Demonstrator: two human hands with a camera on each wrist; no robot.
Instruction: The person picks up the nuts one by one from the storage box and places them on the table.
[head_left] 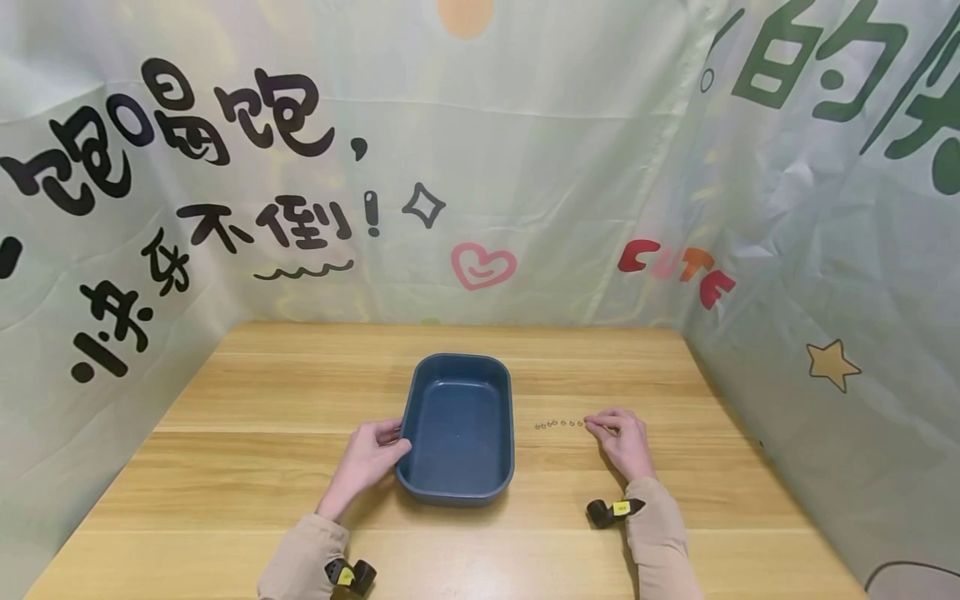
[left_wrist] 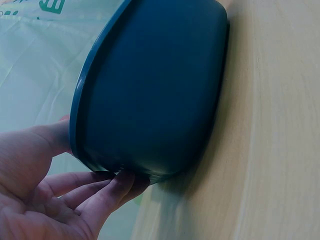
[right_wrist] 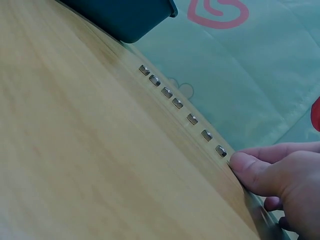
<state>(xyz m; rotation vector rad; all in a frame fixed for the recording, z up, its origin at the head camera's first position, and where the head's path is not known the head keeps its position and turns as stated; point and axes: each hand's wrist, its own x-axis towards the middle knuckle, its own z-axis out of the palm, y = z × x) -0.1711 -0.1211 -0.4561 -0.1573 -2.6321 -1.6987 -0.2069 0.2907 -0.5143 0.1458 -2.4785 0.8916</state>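
Observation:
A deep blue rectangular bin (head_left: 457, 425) stands on the wooden table, its inside bare. My left hand (head_left: 371, 454) grips its left side, thumb over the rim and fingers against the outer wall; the left wrist view shows these fingers (left_wrist: 105, 195) under the rim. To the bin's right, several small metal nuts (right_wrist: 192, 119) lie in a line. At the line's right end is my right hand (head_left: 621, 440), thumb and forefinger brought together at the tabletop, right beside the last nut (right_wrist: 221, 150). I cannot tell whether a nut is between those fingertips.
The wooden table (head_left: 225, 467) runs back to printed fabric walls (head_left: 525, 183) on the left, rear and right. A small black camera with a yellow label is strapped at each wrist, the right one (head_left: 611, 511) close above the tabletop.

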